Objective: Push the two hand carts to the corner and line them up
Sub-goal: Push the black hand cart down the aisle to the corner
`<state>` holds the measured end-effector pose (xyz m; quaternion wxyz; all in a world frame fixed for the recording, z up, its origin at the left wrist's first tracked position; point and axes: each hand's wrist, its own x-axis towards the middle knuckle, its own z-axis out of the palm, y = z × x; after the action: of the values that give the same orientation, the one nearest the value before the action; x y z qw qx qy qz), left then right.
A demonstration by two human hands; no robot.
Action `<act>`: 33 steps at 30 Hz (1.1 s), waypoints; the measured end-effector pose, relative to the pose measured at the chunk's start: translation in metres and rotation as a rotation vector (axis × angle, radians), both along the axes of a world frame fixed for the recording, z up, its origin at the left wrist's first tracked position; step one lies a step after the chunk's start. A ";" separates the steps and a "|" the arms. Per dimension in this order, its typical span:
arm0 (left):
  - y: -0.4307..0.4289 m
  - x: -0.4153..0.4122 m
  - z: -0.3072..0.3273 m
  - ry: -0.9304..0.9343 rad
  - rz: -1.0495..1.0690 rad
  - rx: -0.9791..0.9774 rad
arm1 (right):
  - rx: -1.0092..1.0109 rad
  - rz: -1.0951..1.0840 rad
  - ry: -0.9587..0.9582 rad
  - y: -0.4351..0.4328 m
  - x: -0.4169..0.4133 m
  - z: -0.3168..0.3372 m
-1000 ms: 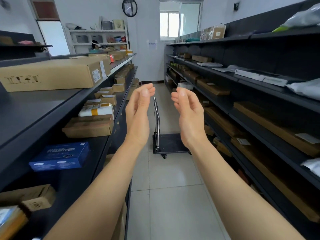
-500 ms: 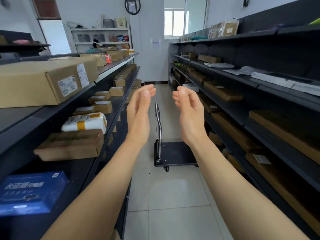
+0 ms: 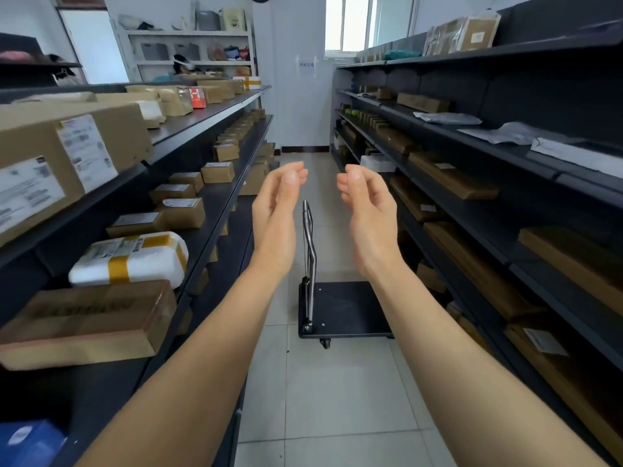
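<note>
Hands: our left hand [image 3: 274,217] and right hand [image 3: 369,215] are raised in front of us, palms facing each other, fingers loosely curled, a gap between them. Both are empty and touch nothing.

Cart: one cart [image 3: 344,310] stands on the floor [image 3: 337,399] of the aisle ahead, well apart from both hands. Its black deck is bare.

Handle: the metal handle [image 3: 309,251] rises upright from the deck's left edge. We see it edge-on, so the bar runs away from us, along the aisle.

Second cart: not in view.

Surroundings: the left shelf [image 3: 209,183] and right shelf [image 3: 472,203], both loaded with boxes, hem the aisle in. The deck sits close to the right shelf, with more bare floor on the handle side.

Key relation: the handle shows in the gap between our hands, nearer the left one in the picture. The cart lies crosswise to us, its push direction pointing right, toward the shelf.

Next move, as we judge it: walk up, come in from the left side, and grasp the bar with both hands, then swing the cart to face down the aisle.

Risk: little room to turn; a deck corner may catch the right shelf.

Progress: just beginning; no cart is yet in hand.
</note>
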<state>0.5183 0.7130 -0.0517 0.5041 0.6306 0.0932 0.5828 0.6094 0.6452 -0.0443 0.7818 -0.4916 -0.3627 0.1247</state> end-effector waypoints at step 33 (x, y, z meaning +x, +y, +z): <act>0.359 0.264 -0.059 0.211 0.077 -0.174 | -0.191 0.034 0.056 0.367 0.272 -0.071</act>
<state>0.7825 1.0716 -0.1108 0.5214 0.6383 0.2200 0.5219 0.8811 1.0122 -0.1152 0.7390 -0.5540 -0.3355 0.1857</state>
